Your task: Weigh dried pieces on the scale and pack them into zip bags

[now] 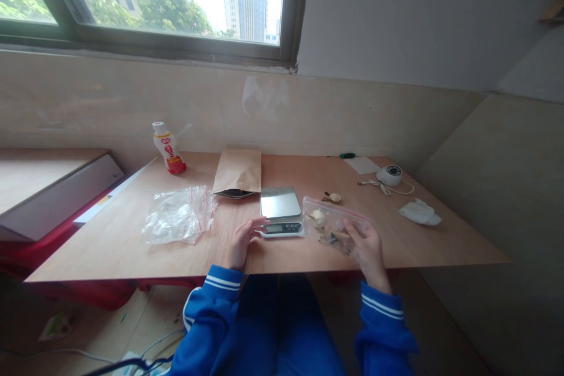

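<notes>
A kitchen scale (281, 202) with a steel plate and a small display lies in front of me. My left hand (242, 241) is at its front left corner, fingers stretched out and the tips at the display end; it holds nothing. My right hand (366, 245) pinches the right side of a clear zip bag (337, 211) just right of the scale. Inside the bag are several brownish and pale dried pieces (332, 235), too blurred to name. Behind the bag, a loose pale piece with a brown part (333, 197) lies on the table.
Clear plastic zip bags (170, 217) lie at the left, with a brown paper pouch (238, 170) and a red-and-white bottle (170, 150) behind. To the right are a white dome camera (389, 174) with its cable, crumpled white tissue (420, 212), a paper sheet (362, 165) and a green-handled tool (348, 155).
</notes>
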Available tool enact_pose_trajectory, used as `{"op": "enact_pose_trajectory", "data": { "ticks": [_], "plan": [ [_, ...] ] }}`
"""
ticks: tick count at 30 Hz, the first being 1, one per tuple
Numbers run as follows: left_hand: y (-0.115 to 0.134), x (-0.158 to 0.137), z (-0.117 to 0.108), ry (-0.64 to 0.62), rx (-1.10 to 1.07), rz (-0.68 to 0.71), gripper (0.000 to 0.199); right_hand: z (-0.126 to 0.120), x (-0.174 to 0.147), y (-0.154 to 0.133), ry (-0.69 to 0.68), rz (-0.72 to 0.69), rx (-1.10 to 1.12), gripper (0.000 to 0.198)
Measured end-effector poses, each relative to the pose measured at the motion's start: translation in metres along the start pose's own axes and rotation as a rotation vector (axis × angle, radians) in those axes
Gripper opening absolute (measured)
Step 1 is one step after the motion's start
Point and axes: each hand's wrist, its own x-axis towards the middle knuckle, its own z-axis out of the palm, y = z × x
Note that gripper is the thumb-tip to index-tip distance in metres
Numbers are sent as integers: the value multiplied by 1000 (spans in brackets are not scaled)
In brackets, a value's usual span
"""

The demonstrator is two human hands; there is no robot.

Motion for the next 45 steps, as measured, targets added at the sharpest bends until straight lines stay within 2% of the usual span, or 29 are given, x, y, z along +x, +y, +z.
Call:
{"op": "enact_pose_trajectory", "data": {
  "ticks": [2, 7, 9, 11, 13, 15, 16, 19, 21, 23, 28, 33, 37, 40, 43, 45],
  "plan": [
    [-1, -1, 0, 17, 11, -17, 37, -23, 17, -1, 20, -5, -48, 53],
    [-2, -2, 2, 33, 25, -20, 29, -61, 62, 20, -66, 12, -311, 61],
    [-1, -2, 3, 36, 35, -15, 27, -68, 79, 30, -14, -87, -534, 64],
    [0, -2, 3, 33, 47, -18, 26, -67, 93, 33, 70, -263, -783, 61],
    [1, -2, 3, 30, 56, -23, 25, -54, 102, 30, 82, -431, -959, 51],
    [0, -2, 3, 27, 59, -26, 25, -33, 108, 23, -33, -510, -1036, 40],
    [0, -1, 3, 27, 57, -25, 26, -20, 110, 21, -120, -504, -1064, 37],
    [-1, -1, 3, 26, 57, -24, 26, 13, 112, 19, -307, -350, -1187, 43],
    [-1, -1, 3, 15, 64, -26, 26, 26, 112, 24, -359, -234, -1259, 51],
    [0, -2, 3, 2, 72, -25, 26, 31, 114, 32, -360, -186, -1276, 57],
    [0, -2, 4, -1, 85, -23, 26, 27, 118, 45, -306, -252, -1115, 59],
    [-1, -2, 3, 0, 95, -21, 28, 37, 122, 37, -332, -356, -985, 55],
    [-4, -1, 1, -15, 104, -15, 28, 73, 113, 24, -419, -487, -775, 46],
    [-7, 0, -1, -27, 109, -16, 28, 113, 96, 20, -566, -567, -648, 35],
    [-9, 0, -4, -41, 125, -8, 28, 143, 78, 21, -715, -566, -656, 30],
    [-10, 0, -4, -39, 135, -1, 28, 152, 69, 23, -745, -550, -709, 32]
  ]
}}
